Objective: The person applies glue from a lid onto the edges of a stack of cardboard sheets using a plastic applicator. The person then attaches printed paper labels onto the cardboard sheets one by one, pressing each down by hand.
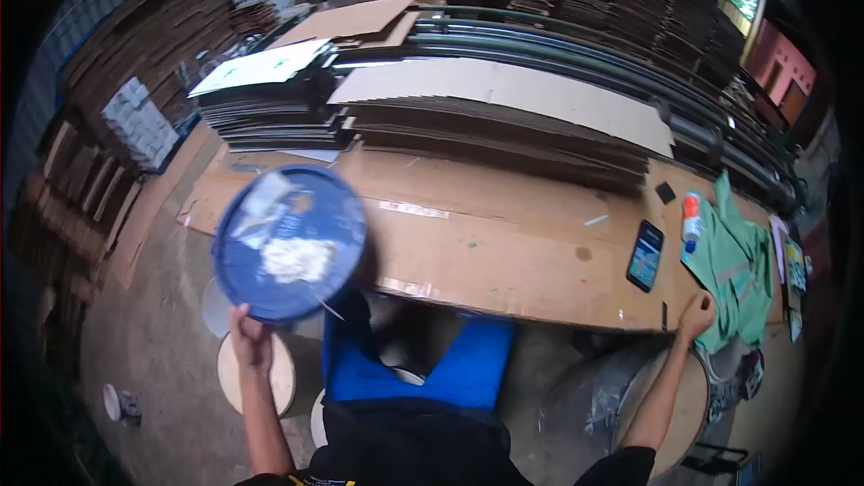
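- Blue plastic lid [292,216]: round, rimmed, at the table's left end; your left hand [254,342] grips its near edge.
- White clump [300,260]: rough, crumbly-looking; could slide off if that one-sided hold lets the lid tip.
- Your right hand [697,315]: beside crumpled green cloth [731,279]; grip cannot be told.
- Cardboard [504,256]: flat, brown, taped.

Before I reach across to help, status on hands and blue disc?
Left hand gripping blue disc, white stuff on it. Right hand at table edge. Phone, green cloth close by.
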The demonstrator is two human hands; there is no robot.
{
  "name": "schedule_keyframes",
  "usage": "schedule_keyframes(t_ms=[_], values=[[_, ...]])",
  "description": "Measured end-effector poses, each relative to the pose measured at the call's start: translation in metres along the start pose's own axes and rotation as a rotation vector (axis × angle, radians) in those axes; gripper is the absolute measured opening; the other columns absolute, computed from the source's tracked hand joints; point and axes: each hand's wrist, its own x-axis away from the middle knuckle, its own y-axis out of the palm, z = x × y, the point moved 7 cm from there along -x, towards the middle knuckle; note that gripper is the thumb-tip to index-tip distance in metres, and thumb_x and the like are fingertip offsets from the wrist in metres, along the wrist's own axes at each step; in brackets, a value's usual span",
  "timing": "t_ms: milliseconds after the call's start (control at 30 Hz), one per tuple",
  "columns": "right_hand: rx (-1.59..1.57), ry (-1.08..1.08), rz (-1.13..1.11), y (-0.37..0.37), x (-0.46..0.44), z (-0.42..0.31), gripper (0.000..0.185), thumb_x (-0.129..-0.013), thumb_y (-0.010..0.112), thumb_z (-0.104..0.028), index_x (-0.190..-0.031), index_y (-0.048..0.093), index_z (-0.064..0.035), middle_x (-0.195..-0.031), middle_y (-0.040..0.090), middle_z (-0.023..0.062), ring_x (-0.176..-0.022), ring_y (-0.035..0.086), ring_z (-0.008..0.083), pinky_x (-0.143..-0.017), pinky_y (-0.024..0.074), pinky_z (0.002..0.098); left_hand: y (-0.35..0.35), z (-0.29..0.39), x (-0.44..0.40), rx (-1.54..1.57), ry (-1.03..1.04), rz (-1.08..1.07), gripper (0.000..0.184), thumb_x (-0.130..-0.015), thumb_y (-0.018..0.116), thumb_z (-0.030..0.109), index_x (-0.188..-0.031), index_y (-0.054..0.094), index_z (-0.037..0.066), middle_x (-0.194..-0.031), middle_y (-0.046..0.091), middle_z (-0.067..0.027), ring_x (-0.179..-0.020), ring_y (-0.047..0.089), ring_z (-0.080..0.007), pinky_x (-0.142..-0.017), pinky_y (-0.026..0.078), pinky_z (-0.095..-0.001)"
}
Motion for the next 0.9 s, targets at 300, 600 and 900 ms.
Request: schedule_keyframes(t_ms=[300, 600, 900], values=[[-0.69, -0.176, -0.65, -0.014, 0.296, -0.299, 0.012, -0.095, 0.072, -0.015, -0.096, 0.067, -0.0036, -0.081, 0.064, 0.0075, -0.074, 0.062, 0.0197, -0.071, 0.0529, 0.0342, -0.136, -0.008, -0.15, 0.072, 0.093, 0.069, 0.041, -0.099, 0.072, 0.023, -0.132, 0.06, 0.003, -0.129, 0.07, -0.0106, -0.116, 0.067, -0.023, -0.1, 0.056, -0.0379], [0.1, -0.691, -2.531, 0.134, 0.737, -0.324, 0.061, -0.071, 0.08, -0.029, -0.126, 0.071, -0.0047, -0.121, 0.075, 0.0204, -0.112, 0.072, 0.0317, -0.086, 0.0595, 0.0448, -0.128, -0.033, -0.154, -0.156, -0.091, 0.155, 0.05, -0.101, 0.071, 0.038, -0.137, 0.06, 0.006, -0.127, 0.066, -0.0061, -0.117, 0.062, -0.023, -0.109, 0.047, -0.0378], [-0.151, -0.422, -1.634, 0.118, 0.764, -0.296, 0.054, -0.09, 0.074, -0.034, -0.135, 0.066, -0.0057, -0.138, 0.065, 0.0218, -0.121, 0.065, 0.0387, -0.105, 0.0522, 0.049, -0.153, -0.038, -0.137, -0.262, -0.171, 0.341, 0.033, -0.099, 0.067, 0.041, -0.113, 0.066, 0.011, -0.092, 0.06, -0.0057, -0.093, 0.059, -0.018, -0.085, 0.046, -0.03]])
